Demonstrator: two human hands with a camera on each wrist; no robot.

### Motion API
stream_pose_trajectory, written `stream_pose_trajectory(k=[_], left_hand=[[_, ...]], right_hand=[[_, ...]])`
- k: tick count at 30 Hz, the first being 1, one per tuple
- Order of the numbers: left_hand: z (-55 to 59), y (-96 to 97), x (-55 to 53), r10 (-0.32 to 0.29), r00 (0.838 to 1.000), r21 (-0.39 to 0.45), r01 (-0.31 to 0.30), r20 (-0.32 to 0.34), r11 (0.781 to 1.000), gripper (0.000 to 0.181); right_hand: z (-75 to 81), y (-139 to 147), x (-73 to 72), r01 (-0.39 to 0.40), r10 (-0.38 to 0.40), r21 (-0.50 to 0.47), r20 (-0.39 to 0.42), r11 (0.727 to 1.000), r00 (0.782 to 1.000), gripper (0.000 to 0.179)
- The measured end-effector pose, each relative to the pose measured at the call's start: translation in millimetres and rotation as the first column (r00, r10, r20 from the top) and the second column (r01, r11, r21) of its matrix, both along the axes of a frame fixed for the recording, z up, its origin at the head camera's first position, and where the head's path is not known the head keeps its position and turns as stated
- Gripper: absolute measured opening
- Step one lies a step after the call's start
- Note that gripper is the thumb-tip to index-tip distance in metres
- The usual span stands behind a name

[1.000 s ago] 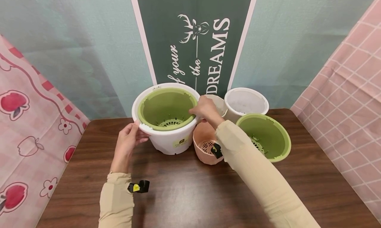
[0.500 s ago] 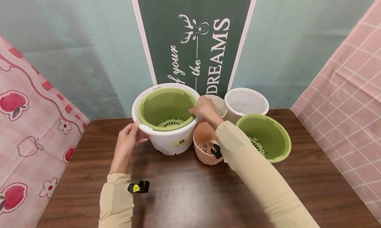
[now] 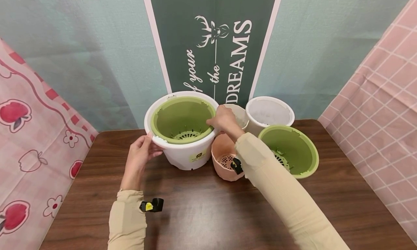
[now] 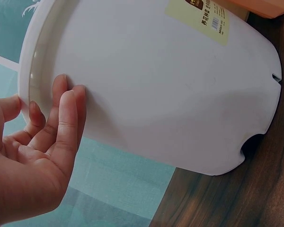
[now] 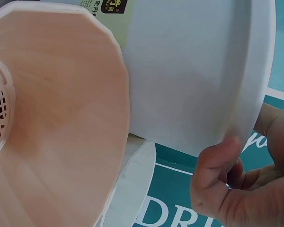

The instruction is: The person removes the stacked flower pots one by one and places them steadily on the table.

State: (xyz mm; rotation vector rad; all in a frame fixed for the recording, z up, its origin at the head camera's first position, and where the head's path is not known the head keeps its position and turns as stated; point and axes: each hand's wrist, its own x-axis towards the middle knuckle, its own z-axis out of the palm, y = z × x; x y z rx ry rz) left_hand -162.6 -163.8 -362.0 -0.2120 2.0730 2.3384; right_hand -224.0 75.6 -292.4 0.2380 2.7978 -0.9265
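A large white flower pot point(image 3: 182, 156) stands on the wooden table with a green pot point(image 3: 182, 116) nested inside it. My left hand point(image 3: 140, 150) grips the white pot's rim at its left side; in the left wrist view the thumb lies at the rim and the fingers point(image 4: 67, 118) curl under it against the outer wall. My right hand point(image 3: 226, 120) grips the rim on the opposite side, thumb over the top edge. In the right wrist view its fingers point(image 5: 213, 165) bend beneath the rim. A yellow-green label point(image 3: 198, 155) faces front on the white pot.
A peach pot point(image 3: 224, 148) with a perforated base stands right of the white pot, below my right forearm. Behind it is a cream pot point(image 3: 239, 114). Farther right are a smaller white pot point(image 3: 269, 110) and a tilted green pot point(image 3: 294, 148). A fabric backdrop point(image 3: 114, 61) hangs behind.
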Motion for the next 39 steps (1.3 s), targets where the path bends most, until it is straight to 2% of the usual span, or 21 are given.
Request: stream_pose_trajectory(k=[9,16,25,32,39], left_hand=[[0.3,-0.5,0.0,0.002,1.0,0.01,-0.002,-0.007,1.0,0.025],[0.4,-0.8,-0.4,0.001,1.0,0.006,-0.001,-0.005,1.0,0.026],[1.8,0.4,-0.5,0.0,1.0,0.004,0.0,-0.001,1.0,0.026],[1.9,-0.2,-0.1,-0.001,1.0,0.007,0.001,-0.002,1.0,0.025],[0.5,-0.5,0.5,-0.001,1.0,0.012,0.002,-0.002,1.0,0.025]], right_hand=[[0.9,0.9,0.3,-0.008,0.008,-0.001,-0.001,1.0,1.0,0.034],[1.1,1.4,0.2,-0.049,0.049,0.018,-0.012,0.999,0.999,0.052],[1.1,1.4,-0.2,-0.071,0.074,0.074,-0.033,0.995,0.997,0.045],[1.3,-0.9,1.6,-0.093,0.098,0.13,-0.03,0.987,0.995,0.061],[1.0,-0.8,2.7,-0.096,0.1,0.118,-0.026,0.988,0.995,0.064]])
